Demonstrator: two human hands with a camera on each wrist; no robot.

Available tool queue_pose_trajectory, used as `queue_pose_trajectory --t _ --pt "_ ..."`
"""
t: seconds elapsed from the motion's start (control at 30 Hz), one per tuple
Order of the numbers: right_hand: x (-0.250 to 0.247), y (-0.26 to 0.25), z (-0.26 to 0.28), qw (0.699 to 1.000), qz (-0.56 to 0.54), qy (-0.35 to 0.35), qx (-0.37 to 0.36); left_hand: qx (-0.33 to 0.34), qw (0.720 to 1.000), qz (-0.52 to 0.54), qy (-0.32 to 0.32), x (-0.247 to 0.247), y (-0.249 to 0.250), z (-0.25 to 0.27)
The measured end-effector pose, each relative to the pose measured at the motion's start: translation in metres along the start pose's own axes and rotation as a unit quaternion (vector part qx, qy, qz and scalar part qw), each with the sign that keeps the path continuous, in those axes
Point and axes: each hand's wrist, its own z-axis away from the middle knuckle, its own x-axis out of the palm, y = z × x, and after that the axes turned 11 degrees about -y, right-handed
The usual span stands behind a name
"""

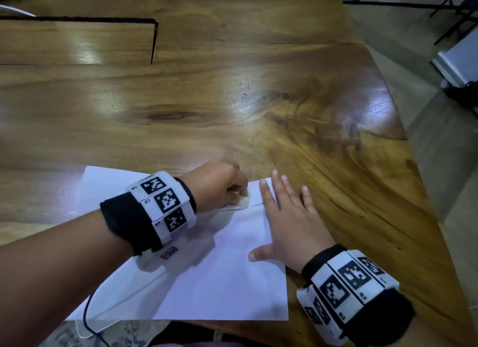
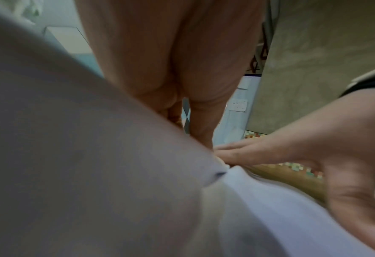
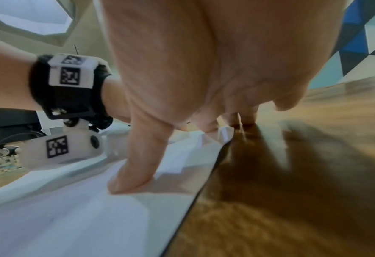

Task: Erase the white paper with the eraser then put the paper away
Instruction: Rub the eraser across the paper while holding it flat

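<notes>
Seemingly mid-erasing, the left hand [image 1: 217, 183] pinched the eraser [image 1: 244, 200] against the white paper [image 1: 219, 277] just beside the flat, spread fingers [image 1: 269, 199] of the right hand [image 1: 292, 225] on the table [image 1: 232, 101]; putting away remained.

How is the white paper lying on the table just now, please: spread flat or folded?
Spread, not folded: the white paper lies open on the table, pressed by the right hand, though slightly rumpled by the eraser.
</notes>
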Motion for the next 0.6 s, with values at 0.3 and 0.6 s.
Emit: queue_pose_trajectory --t 0.3,0.6 --pt "-0.003 -0.004 0.002 1.0 -0.001 0.009 -0.012 -0.034 0.995 0.026 0.094 -0.006 0.003 0.003" --pt "-0.002 0.002 0.002 0.999 -0.005 0.005 -0.05 -0.077 0.992 0.06 0.077 0.006 -0.004 0.012"
